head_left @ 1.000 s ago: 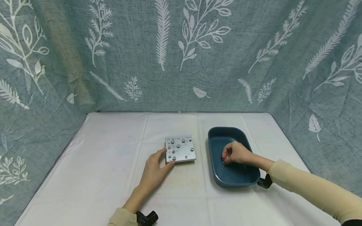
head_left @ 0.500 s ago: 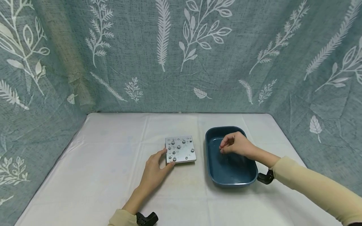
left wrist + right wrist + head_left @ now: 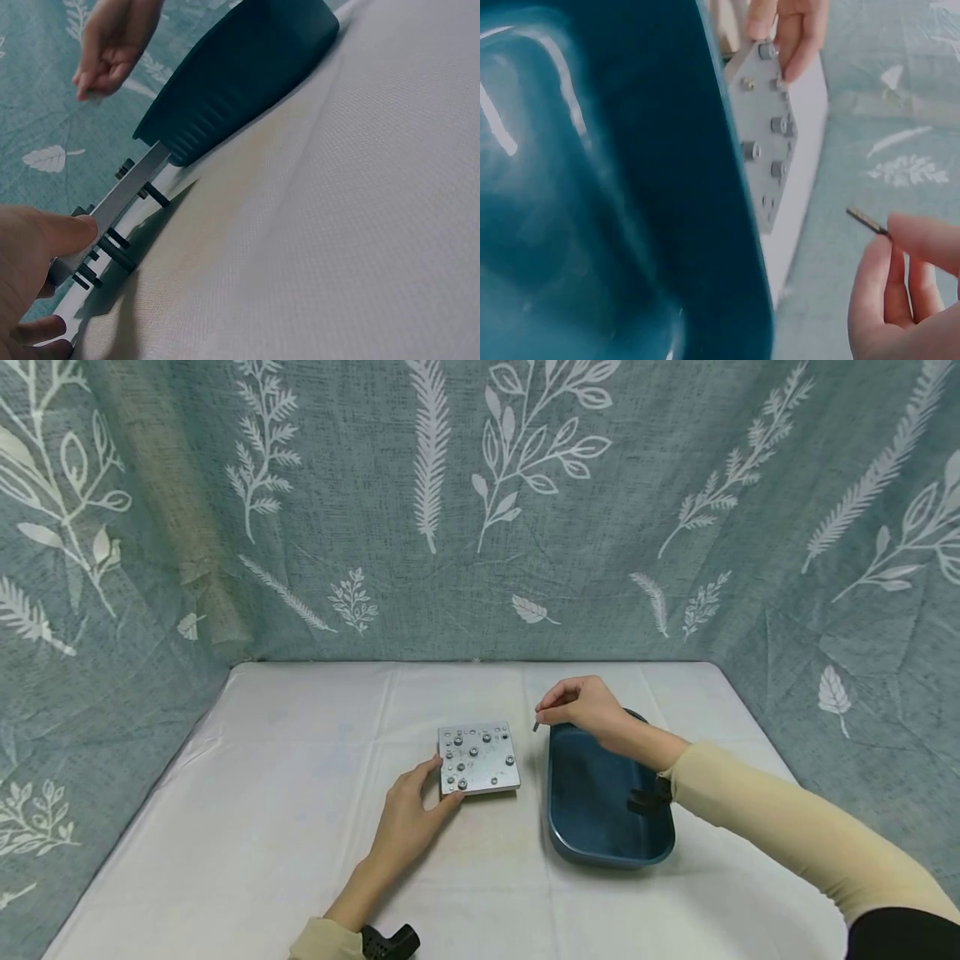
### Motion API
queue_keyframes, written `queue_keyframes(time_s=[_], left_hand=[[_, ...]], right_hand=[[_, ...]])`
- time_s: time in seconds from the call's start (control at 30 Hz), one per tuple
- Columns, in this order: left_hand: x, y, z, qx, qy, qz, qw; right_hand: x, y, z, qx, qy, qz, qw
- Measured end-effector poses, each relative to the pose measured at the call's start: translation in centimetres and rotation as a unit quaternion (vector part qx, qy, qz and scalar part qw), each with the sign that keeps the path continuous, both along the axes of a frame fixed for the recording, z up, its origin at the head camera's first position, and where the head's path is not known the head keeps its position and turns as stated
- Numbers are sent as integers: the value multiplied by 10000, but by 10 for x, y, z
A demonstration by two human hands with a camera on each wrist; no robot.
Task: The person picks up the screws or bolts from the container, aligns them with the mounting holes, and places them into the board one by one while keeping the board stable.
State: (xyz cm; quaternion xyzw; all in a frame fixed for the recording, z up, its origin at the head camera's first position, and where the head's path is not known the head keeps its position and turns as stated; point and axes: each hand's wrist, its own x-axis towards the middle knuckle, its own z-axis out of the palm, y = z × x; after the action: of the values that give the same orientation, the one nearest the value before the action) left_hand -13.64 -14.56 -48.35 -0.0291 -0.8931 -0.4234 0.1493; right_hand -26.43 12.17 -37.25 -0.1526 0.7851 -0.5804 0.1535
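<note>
A square silver metal plate (image 3: 491,767) with several socket-head screws in its holes lies in the middle of the table. My left hand (image 3: 408,802) holds it by its near left corner, thumb on the front edge and fingers at the left side. Seen from the left wrist, threaded screw shanks (image 3: 116,255) stick out below the plate. Over the far left rim of the blue bin, my right hand (image 3: 588,706) pinches a small dark screw (image 3: 866,220) between thumb and forefinger. Its thin shank points out of the grip, and the fingers hide its other end.
The deep blue bin (image 3: 553,793) stands right of the plate, its side wall between my right wrist and the table. A white cloth (image 3: 300,827) covers the table. Patterned green curtains (image 3: 480,593) hang behind and at both sides.
My right hand has risen out of the bin and moved left and away, carrying the screw past the rim. The bin has shifted slightly. My left hand stays on the plate.
</note>
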Motion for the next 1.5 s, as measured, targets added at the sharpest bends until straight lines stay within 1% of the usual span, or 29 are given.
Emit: queue_keyframes(time_s=[0.13,0.23,0.33,0.43,0.6,0.73,0.93,1.07,1.27,1.4,1.5], left_hand=[[1,-1,0,3,5,4,10000],[1,-2,0,5,-29,11,10000],[1,-2,0,21,-66,14,10000],[1,-2,0,45,-77,0,10000],[1,-1,1,42,-30,-8,10000],[1,-1,2,29,33,-16,10000],[1,-1,1,38,32,-21,10000],[1,-1,1,25,-24,-18,10000],[1,1,2,-16,3,-15,10000],[0,1,2,-50,28,-16,10000],[0,2,1,-46,14,-12,10000]], right_hand=[[-6,-23,-6,-160,-96,-112,9998],[-9,-38,-13,-184,-259,-92,9995],[-9,-49,-19,-74,-358,-102,9993],[-10,-54,-26,53,-383,-202,9990],[-12,-54,-34,143,-330,-495,9981],[-15,-51,-39,198,-256,-568,9979],[-19,-52,-42,425,-153,-437,9980],[-19,-54,-41,575,-136,-462,9972],[-20,-53,-43,664,-90,-465,9967],[-21,-54,-42,683,-56,-366,9970],[-20,-54,-44,857,264,-145,9959]])
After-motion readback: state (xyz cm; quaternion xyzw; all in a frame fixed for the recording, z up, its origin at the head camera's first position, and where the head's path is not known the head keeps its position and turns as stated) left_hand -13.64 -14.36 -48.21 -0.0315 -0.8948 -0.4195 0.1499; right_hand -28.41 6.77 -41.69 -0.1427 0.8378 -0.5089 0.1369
